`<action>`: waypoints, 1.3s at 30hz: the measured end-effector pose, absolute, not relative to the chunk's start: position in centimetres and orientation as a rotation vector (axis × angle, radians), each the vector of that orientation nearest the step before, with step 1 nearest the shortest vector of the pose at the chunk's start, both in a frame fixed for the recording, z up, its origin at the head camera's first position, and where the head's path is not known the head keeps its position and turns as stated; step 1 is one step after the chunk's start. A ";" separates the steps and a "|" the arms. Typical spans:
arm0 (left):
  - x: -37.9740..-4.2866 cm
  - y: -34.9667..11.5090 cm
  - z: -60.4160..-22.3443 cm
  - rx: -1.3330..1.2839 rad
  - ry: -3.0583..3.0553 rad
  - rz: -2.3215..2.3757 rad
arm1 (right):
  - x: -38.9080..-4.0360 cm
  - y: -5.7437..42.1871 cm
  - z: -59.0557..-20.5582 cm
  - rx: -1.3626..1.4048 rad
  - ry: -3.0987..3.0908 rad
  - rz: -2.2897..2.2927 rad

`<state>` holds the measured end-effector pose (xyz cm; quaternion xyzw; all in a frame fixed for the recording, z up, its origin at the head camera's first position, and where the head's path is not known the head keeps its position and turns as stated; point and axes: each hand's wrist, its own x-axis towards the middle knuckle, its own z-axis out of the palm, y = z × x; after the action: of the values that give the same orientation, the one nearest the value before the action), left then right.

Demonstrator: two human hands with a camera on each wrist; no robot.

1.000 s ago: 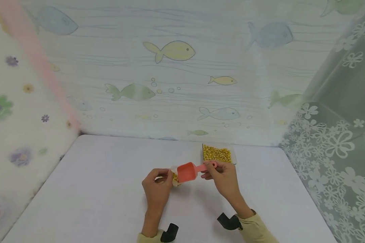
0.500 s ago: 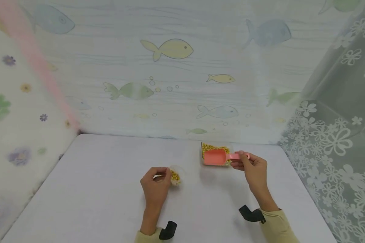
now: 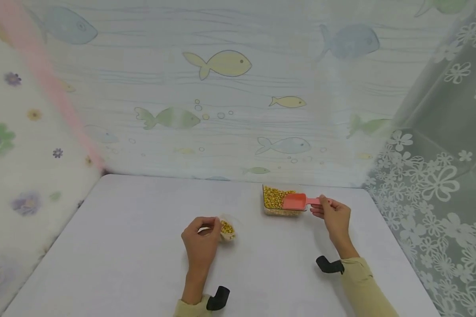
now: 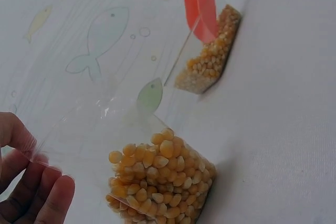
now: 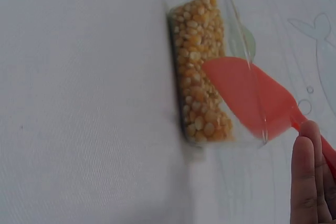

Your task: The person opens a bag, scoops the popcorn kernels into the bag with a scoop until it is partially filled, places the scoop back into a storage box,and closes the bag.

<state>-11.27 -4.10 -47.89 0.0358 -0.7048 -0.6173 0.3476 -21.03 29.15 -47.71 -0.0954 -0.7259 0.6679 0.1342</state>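
Note:
My left hand (image 3: 201,241) pinches the rim of a clear plastic bag (image 4: 79,129) between thumb and fingers. Yellow corn kernels (image 4: 163,177) fill the bag's lower part, which rests on the table. Over at the back right, my right hand (image 3: 335,220) grips the handle of a small red-pink scoop (image 3: 295,201). The scoop's tip touches or dips among the kernels in a clear rectangular container (image 3: 283,212); its bowl crosses the container's right wall in the right wrist view. Whether the bowl holds any kernels cannot be told.
A white table (image 3: 123,255) bears the bag and the container. Behind it hangs a pale fish-patterned curtain (image 3: 222,132), close to the container's back side. A lace-flowered sheet (image 3: 428,193) hangs along the right edge.
My right hand has carried the scoop from beside the bag rightward to the container, where its front is now lowered to the kernels. The left hand stays at the bag, nearly still.

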 end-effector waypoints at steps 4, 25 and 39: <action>-11.2 -4.1 -47.8 0.093 -1.823 -1.605 | -21.4 28.9 -48.1 -0.240 -2.130 1.916; -11.2 -4.3 -47.8 0.060 -1.796 -1.582 | -22.3 28.5 -47.8 -0.335 -2.305 2.057; -9.7 -3.4 -44.1 0.055 -1.795 -1.553 | -22.6 28.0 -47.7 -0.346 -2.316 2.297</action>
<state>-9.69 -3.38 -44.08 0.0216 -0.7012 -0.6064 0.3742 -22.65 27.98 -47.67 -0.1052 -0.7044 0.6985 -0.0695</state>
